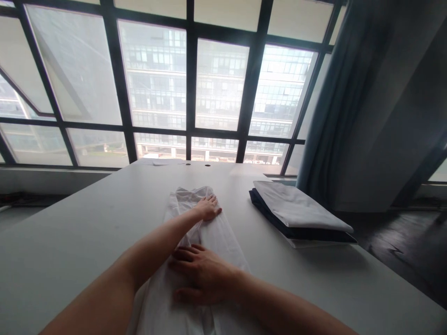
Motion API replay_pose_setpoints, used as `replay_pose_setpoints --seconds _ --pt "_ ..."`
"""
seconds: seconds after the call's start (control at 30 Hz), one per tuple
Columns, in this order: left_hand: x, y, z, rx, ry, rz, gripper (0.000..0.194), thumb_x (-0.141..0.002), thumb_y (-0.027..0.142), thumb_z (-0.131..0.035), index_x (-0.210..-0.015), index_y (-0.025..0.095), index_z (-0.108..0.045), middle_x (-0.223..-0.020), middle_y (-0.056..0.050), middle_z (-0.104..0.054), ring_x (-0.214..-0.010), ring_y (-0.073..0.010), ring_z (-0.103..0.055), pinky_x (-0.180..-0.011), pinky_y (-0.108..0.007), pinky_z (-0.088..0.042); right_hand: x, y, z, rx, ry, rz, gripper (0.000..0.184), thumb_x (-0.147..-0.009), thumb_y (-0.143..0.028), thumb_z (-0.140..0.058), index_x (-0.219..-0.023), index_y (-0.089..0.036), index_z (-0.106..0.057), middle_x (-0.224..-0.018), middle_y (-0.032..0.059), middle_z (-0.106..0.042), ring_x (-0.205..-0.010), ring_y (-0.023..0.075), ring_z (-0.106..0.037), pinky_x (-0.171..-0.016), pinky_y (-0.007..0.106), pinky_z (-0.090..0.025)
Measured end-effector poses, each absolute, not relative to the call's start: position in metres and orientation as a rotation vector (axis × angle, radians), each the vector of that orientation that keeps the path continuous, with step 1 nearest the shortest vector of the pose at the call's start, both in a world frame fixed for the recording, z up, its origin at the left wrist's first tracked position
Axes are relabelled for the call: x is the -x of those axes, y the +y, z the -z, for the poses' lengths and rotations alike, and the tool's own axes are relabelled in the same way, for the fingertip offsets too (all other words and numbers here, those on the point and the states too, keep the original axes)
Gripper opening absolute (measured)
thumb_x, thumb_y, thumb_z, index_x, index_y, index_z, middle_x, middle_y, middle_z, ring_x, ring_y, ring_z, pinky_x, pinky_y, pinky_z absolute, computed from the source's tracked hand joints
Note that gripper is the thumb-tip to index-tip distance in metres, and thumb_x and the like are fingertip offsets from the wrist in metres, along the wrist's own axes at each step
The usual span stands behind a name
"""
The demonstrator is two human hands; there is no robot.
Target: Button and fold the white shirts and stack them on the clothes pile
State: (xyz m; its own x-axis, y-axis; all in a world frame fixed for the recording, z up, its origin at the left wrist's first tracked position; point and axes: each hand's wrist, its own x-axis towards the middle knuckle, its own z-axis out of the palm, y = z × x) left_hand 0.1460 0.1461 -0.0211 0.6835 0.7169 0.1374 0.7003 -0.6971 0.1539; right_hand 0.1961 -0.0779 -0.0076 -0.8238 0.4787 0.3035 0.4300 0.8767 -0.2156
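A white garment point(223, 237), its exact kind not clear, lies in a long folded strip down the middle of the white table. Its far end is bunched and wrinkled, and its near end runs out of the bottom of the view. My left hand point(208, 208) rests on the far right part of the cloth, palm down with fingers stretched out. Nearer to me, my right hand point(202, 274) lies flat across the cloth, fingers spread toward the left and slightly blurred. Neither hand grips the fabric.
To the right, a stack of folded cloths point(300, 209), white and dark navy, sits near the edge of the white table point(87, 228). Two dark round holes are at the table's far end. Beyond stand framed windows point(220, 83) and a blue-grey curtain point(335, 116).
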Motion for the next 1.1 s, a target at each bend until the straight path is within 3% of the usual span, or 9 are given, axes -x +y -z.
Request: replay_pose_setpoints --seconds 0.17,0.4,0.63,0.8,0.93,1.03,1.1 --pt "-0.165 0.195 0.025 -2.748 1.391 -0.062 0.072 -0.101 0.056 -0.027 -0.157 0.011 -0.034 -0.166 -0.019 -0.024 -0.155 -0.0316 -0.019 -0.124 -0.054 -0.010 -0.196 -0.075 0.013 0.643 -2.697 -0.123 0.062 -0.093 -0.057 -0.062 -0.142 -0.020 -0.054 -0.140 0.0129 -0.059 -0.128 0.0289 -0.054 -0.110 0.043 -0.040" --pt "-0.179 0.222 0.019 -2.744 1.392 -0.018 0.072 -0.102 0.054 -0.028 -0.156 0.008 -0.033 -0.164 -0.021 -0.026 -0.154 -0.0315 -0.021 -0.124 -0.051 -0.010 -0.198 -0.072 0.013 0.679 -2.701 -0.107 0.059 -0.094 -0.057 -0.061 -0.142 -0.023 -0.054 -0.142 0.0113 -0.058 -0.133 0.0279 -0.050 -0.113 0.042 -0.037" --pt "-0.135 0.183 -0.014 -2.808 1.223 -0.228 0.065 -0.106 0.049 -0.016 -0.161 0.014 -0.025 -0.168 -0.011 -0.017 -0.156 -0.0208 -0.013 -0.126 -0.042 -0.005 -0.204 -0.066 0.005 0.712 -2.726 -0.189 0.057 -0.100 -0.054 -0.054 -0.146 -0.020 -0.052 -0.152 0.0103 -0.050 -0.138 0.0242 -0.046 -0.121 0.041 -0.028" --pt "-0.055 0.133 -0.014 -2.752 1.359 -0.277 0.070 -0.103 0.055 -0.026 -0.160 0.015 -0.029 -0.167 -0.014 -0.020 -0.156 -0.0272 -0.017 -0.124 -0.053 -0.008 -0.214 -0.051 0.000 0.992 -2.690 -0.053 0.052 -0.103 -0.050 -0.047 -0.143 -0.018 -0.055 -0.150 0.0146 -0.051 -0.141 0.0291 -0.043 -0.120 0.054 -0.027" --pt "-0.011 0.085 0.005 -2.594 1.492 -0.085 0.078 -0.100 0.062 -0.026 -0.161 0.014 -0.027 -0.166 -0.016 -0.019 -0.155 -0.0327 -0.015 -0.123 -0.058 -0.015 -0.230 -0.038 -0.003 1.261 -2.518 0.160 0.046 -0.105 -0.043 -0.045 -0.139 -0.017 -0.058 -0.143 0.0150 -0.058 -0.136 0.0281 -0.047 -0.121 0.052 -0.024" --pt "-0.007 0.050 0.012 -2.627 1.330 -0.072 0.080 -0.099 0.068 -0.025 -0.162 0.019 -0.027 -0.168 -0.013 -0.015 -0.156 -0.0309 -0.012 -0.124 -0.057 -0.012 -0.249 -0.035 -0.009 1.796 -2.271 0.194 0.052 -0.104 -0.045 -0.043 -0.146 -0.015 -0.053 -0.152 0.0177 -0.049 -0.140 0.0331 -0.042 -0.119 0.055 -0.023" --pt "-0.012 0.033 0.013 -2.644 1.238 -0.061 0.080 -0.098 0.070 -0.026 -0.162 0.022 -0.027 -0.169 -0.011 -0.013 -0.156 -0.0307 -0.010 -0.123 -0.058 -0.011 -0.261 -0.035 -0.013 2.228 -2.082 0.031 0.064 -0.102 -0.052 -0.043 -0.154 -0.014 -0.044 -0.159 0.0204 -0.037 -0.142 0.0404 -0.038 -0.115 0.060 -0.027"
